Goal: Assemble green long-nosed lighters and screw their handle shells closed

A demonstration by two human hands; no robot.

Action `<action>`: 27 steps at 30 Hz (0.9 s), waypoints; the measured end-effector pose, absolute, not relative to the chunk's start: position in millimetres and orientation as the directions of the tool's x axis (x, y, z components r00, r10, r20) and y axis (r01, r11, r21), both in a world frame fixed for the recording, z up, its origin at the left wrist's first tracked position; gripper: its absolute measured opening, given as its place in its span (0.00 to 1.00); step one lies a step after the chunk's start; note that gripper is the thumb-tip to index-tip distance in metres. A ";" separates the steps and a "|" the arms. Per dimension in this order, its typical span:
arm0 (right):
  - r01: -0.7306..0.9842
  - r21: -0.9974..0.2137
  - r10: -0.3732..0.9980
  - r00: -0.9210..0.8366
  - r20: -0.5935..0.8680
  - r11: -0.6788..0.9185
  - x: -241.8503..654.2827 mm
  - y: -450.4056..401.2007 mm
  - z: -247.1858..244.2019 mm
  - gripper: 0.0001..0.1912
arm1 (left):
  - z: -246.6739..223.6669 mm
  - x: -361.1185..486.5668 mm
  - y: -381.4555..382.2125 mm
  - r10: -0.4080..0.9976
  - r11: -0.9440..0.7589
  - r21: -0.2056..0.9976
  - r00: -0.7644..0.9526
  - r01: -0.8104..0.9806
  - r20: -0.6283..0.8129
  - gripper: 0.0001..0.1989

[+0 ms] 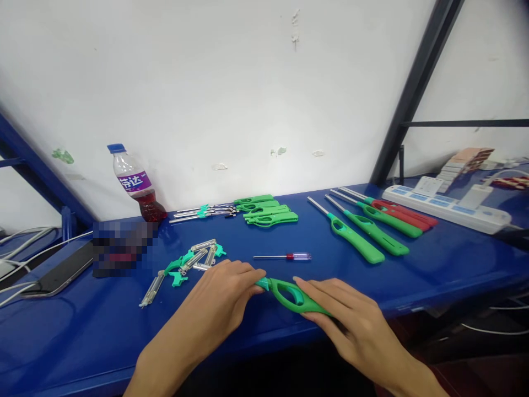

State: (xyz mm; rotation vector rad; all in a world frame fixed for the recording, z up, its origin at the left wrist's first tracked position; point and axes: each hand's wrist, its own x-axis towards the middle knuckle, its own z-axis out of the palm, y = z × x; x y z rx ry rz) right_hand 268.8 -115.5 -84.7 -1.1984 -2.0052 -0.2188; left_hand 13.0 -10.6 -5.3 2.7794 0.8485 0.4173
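Between my two hands is a green long-nosed lighter [285, 298], held over the front edge of the blue table [231, 325]. My left hand [225, 292] is closed round its teal collar end and hides whatever lies beyond. With fingers and thumb, my right hand [345, 314] grips the green handle beside the trigger loop. Just behind the lighter lies a small screwdriver [285, 257] with a clear purple-and-red handle. Clear fuel tanks [152, 289] and teal trigger pieces [178, 278] are scattered left of my left hand.
Green handle shells [270, 218] and metal nozzle rods [200, 212] lie along the wall. Green lighters [359, 242] and red ones [407, 216] sit at right, before a white power strip [446, 208]. A soda bottle [134, 182] and a phone [60, 267] with cables are at left.
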 end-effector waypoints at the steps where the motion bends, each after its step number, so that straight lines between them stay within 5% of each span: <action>1: 0.802 -0.223 0.659 -0.258 0.707 0.554 268.7 -115.3 -84.9 0.25 | -5.8 13.2 -10.9 0.566 -0.817 0.277 0.796 0.506 0.214 0.13; 18: 0.748 -0.306 0.663 -0.231 0.712 0.589 271.7 -115.5 -77.2 0.23 | -1.9 14.0 -17.6 0.557 -0.823 0.279 0.799 0.494 0.227 0.14; 27: 0.764 -0.233 0.625 -0.269 0.733 0.602 272.0 -116.9 -83.5 0.24 | -1.2 16.3 -23.0 0.501 -0.863 0.253 0.808 0.438 0.311 0.16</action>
